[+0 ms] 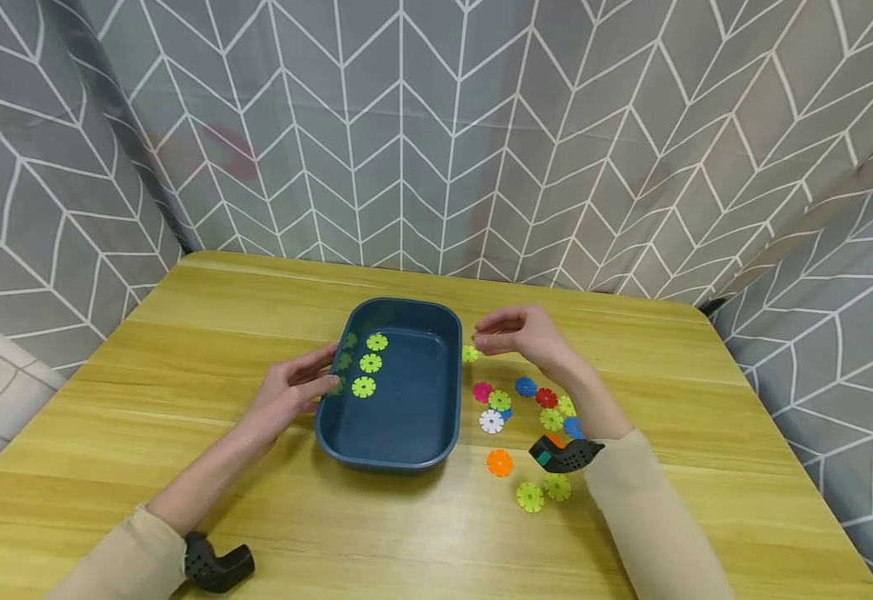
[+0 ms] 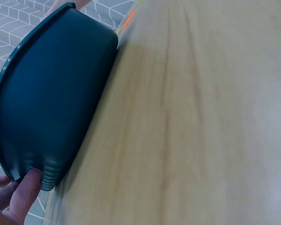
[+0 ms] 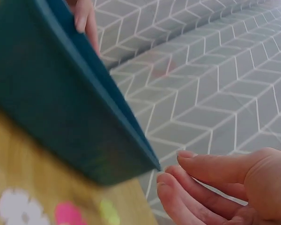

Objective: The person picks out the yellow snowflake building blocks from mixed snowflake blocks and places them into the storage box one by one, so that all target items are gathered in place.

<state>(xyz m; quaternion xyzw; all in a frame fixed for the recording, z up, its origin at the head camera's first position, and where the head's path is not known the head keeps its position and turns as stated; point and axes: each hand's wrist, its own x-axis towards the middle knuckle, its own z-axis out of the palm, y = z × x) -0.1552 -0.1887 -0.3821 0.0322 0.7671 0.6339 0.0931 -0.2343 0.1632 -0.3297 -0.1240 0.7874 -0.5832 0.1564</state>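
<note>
A dark blue plastic bin [image 1: 399, 442] stands on the table, with three yellow-green notched plastic discs [image 1: 371, 363] in a row along its left side. My left hand [image 1: 286, 392] grips the bin's left rim, thumb over the edge and fingers [image 2: 25, 194] against the outer wall. Beyond the bin's right rim hovers my right hand [image 1: 522, 337], fingers loosely bent. Thumb and fingertips stay apart in the right wrist view, with nothing showing between them, close to the bin's corner [image 3: 150, 161]. Just below those fingertips in the head view, a yellow-green disc [image 1: 470, 354] lies beside the bin.
Right of the bin, several loose discs lie scattered on the wooden table [image 1: 256, 500]: white [image 1: 491, 422], pink [image 1: 482, 392], blue [image 1: 526, 387], red [image 1: 546, 398], orange [image 1: 500, 463] and yellow-green [image 1: 530, 497]. Some overlap. A grey patterned curtain [image 1: 421, 150] hangs behind the table.
</note>
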